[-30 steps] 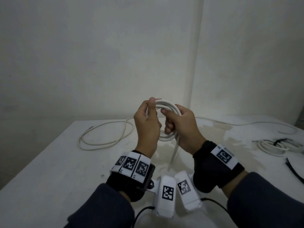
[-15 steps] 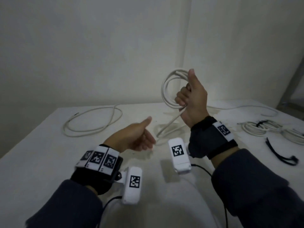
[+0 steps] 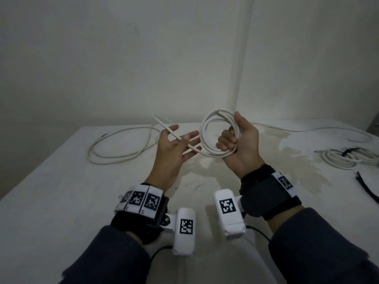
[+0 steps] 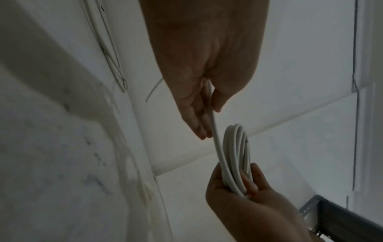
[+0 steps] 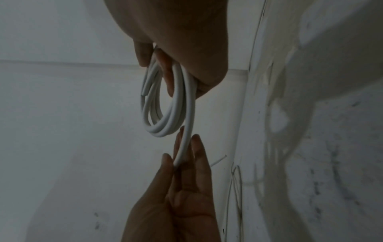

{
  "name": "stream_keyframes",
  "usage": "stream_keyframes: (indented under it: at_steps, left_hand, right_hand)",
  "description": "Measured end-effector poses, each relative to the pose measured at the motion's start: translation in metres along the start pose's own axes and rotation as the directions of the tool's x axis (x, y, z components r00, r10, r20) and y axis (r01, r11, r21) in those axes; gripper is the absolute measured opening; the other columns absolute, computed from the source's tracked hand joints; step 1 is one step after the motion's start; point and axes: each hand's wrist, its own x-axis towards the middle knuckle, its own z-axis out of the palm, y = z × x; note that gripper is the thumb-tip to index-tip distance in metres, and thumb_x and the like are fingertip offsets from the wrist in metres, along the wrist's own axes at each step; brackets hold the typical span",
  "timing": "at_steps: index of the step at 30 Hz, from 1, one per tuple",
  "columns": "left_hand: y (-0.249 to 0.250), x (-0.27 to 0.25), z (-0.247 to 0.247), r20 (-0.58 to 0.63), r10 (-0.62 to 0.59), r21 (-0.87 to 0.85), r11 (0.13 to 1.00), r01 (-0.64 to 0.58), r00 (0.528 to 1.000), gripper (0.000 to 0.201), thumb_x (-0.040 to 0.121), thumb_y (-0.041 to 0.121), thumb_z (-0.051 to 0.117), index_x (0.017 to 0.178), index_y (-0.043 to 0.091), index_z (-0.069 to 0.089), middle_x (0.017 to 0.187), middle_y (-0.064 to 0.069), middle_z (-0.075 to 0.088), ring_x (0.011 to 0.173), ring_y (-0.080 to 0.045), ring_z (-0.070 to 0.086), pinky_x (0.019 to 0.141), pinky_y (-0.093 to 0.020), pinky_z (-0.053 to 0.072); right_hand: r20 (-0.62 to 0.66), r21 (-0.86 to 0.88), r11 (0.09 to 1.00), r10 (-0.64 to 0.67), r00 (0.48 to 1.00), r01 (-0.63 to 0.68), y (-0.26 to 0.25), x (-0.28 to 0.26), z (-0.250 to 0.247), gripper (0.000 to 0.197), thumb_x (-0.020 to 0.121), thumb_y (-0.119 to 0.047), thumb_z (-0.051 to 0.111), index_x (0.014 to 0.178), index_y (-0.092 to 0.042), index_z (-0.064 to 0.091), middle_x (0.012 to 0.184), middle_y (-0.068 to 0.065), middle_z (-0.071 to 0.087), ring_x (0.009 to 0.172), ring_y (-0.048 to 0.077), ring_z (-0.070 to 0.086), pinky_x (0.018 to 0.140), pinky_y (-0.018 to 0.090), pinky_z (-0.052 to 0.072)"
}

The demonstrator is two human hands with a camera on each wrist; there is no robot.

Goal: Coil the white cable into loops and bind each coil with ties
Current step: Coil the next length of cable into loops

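Observation:
My right hand [image 3: 233, 140] grips a small coil of white cable [image 3: 202, 132] with several loops, fingers curled round its right side and thumb up. The coil [image 5: 165, 127] hangs upright above the table. Its free tail [image 3: 164, 125] runs left across my left hand [image 3: 176, 148], which is palm up with fingers straight and spread. In the left wrist view the tail [image 4: 214, 131] passes between that hand's thumb and fingers; the coil [image 4: 238, 147] lies in the right hand [image 4: 238, 204]. The tail's tip points up and left.
A loose white cable [image 3: 114, 152] lies looped on the white table [image 3: 61, 201] at the back left. At the right sits a coil bound with a black tie [image 3: 348, 156], loose black ties [image 3: 367, 189] in front of it. Another cable [image 3: 328, 130] trails along the back right.
A second ago both hands held the coil. The left hand let go and dropped, and has now come up under the tail. The right hand has lowered the coil from its raised position.

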Motion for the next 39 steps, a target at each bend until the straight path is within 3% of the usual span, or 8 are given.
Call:
stream_keyframes:
  at_steps: [4,10,15,21,28,33,36,39]
  left_hand:
    - [-0.008,0.007,-0.012,-0.014,0.02,0.017,1.0,-0.02,1.0,0.031,0.098,0.006,0.048,0.129,0.002,0.045,0.109,-0.014,0.067,0.084,-0.015,0.072,0.072,-0.026,0.058]
    - [-0.019,0.007,-0.02,0.144,-0.076,0.055,0.996,0.069,0.987,0.032,0.1,0.006,0.043,0.13,0.01,0.052,0.107,-0.01,0.071,0.098,-0.025,0.07,0.079,-0.036,0.059]
    - [-0.027,0.008,-0.017,0.25,-0.14,0.05,0.99,0.131,0.958,0.032,0.101,0.006,0.036,0.125,0.007,0.056,0.084,-0.008,0.068,0.065,-0.014,0.063,0.066,-0.027,0.056]
    - [-0.029,0.007,-0.011,0.282,-0.158,-0.089,0.978,0.19,0.946,0.031,0.1,0.011,0.029,0.105,0.009,0.06,0.062,-0.003,0.038,0.05,-0.011,0.035,0.052,-0.023,0.038]
    - [-0.025,0.009,-0.012,0.313,-0.206,-0.162,0.951,0.265,0.927,0.034,0.096,0.013,0.027,0.103,0.011,0.06,0.055,0.001,0.035,0.04,-0.007,0.028,0.047,-0.021,0.026]
    - [-0.025,0.005,-0.013,0.265,-0.204,-0.146,0.958,0.249,0.942,0.032,0.096,0.012,0.032,0.101,0.011,0.063,0.058,0.0,0.041,0.043,-0.009,0.037,0.046,-0.02,0.039]
    - [-0.026,0.004,-0.016,0.228,-0.237,-0.166,0.946,0.277,0.944,0.03,0.098,0.013,0.034,0.105,0.011,0.063,0.059,-0.001,0.051,0.047,-0.011,0.054,0.051,-0.02,0.049]
    - [-0.026,0.005,-0.015,0.242,-0.249,-0.233,0.923,0.306,0.938,0.027,0.098,0.012,0.033,0.096,0.011,0.06,0.06,0.0,0.044,0.037,-0.005,0.037,0.041,-0.016,0.035]
  right_hand:
    - [-0.036,-0.069,0.994,0.083,0.996,-0.085,0.014,0.006,-0.014,0.058,0.094,-0.035,0.049,0.039,-0.018,0.049,0.036,-0.004,0.023,0.029,0.009,0.02,0.034,0.019,0.016]
    - [-0.028,-0.268,0.954,0.133,0.991,-0.136,0.033,0.015,-0.031,0.043,0.091,-0.036,0.055,0.056,-0.018,0.038,0.038,-0.004,0.023,0.03,0.01,0.019,0.033,0.02,0.017]
    - [-0.037,-0.32,0.934,0.154,0.987,-0.158,0.028,0.011,-0.033,0.054,0.092,-0.034,0.054,0.044,-0.018,0.037,0.037,-0.004,0.022,0.028,0.01,0.018,0.03,0.017,0.016]
    - [-0.018,-0.431,0.899,0.078,0.997,-0.078,0.031,0.006,-0.026,0.048,0.092,-0.033,0.054,0.053,-0.017,0.031,0.04,-0.003,0.02,0.031,0.011,0.017,0.032,0.018,0.016]
    - [-0.019,-0.461,0.887,0.013,1.0,-0.02,0.038,-0.001,-0.019,0.039,0.094,-0.029,0.052,0.06,-0.014,0.041,0.044,-0.003,0.023,0.034,0.011,0.019,0.034,0.018,0.019]
    - [0.032,-0.448,0.894,-0.012,0.999,0.025,0.035,-0.003,-0.02,0.009,0.097,-0.022,0.05,0.105,-0.019,0.048,0.05,-0.002,0.026,0.036,0.01,0.019,0.034,0.017,0.019]
    - [0.083,-0.489,0.869,-0.047,0.995,0.082,0.036,-0.003,-0.022,0.01,0.099,-0.016,0.047,0.102,-0.023,0.054,0.053,-0.002,0.029,0.038,0.009,0.019,0.034,0.016,0.019]
    - [0.09,-0.446,0.892,-0.033,0.995,0.069,0.042,-0.003,-0.021,0.024,0.101,-0.017,0.044,0.087,-0.018,0.063,0.054,-0.004,0.034,0.036,0.007,0.02,0.033,0.014,0.021]
